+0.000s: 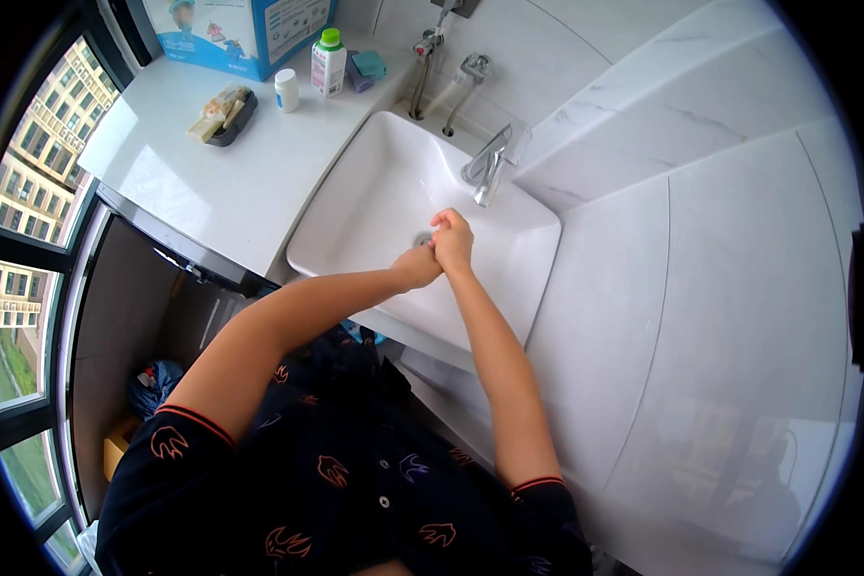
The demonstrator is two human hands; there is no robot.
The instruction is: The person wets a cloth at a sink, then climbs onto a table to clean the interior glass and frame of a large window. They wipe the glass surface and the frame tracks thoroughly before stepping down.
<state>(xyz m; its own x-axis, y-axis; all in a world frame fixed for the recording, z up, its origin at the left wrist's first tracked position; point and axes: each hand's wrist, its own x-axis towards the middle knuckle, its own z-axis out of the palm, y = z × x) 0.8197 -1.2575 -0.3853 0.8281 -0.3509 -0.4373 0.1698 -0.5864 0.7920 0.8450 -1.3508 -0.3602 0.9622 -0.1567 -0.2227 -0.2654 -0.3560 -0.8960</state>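
Over the white washbasin point(350, 206), my left hand point(417, 268) and my right hand point(455, 240) are pressed together, just above the metal drain point(422, 237). My right hand is closed, its fingers curled at the far side of the left. The left hand is closed against the right palm, and its fingertips are mostly hidden. Whether anything small lies between the hands cannot be made out. A chrome faucet point(490, 165) stands beyond my right hand at the basin's far corner, its spout toward the bowl. No stream of water shows under it.
Left of the basin, a white countertop point(197, 192) bears a soap dish point(230, 125) with bar soap, a small white bottle point(286, 90), a green-capped bottle point(328, 63), sponges point(365, 69) and a blue-and-white box point(250, 36). Pipes point(422, 82) rise behind; a tiled wall point(701, 288) bounds the right.
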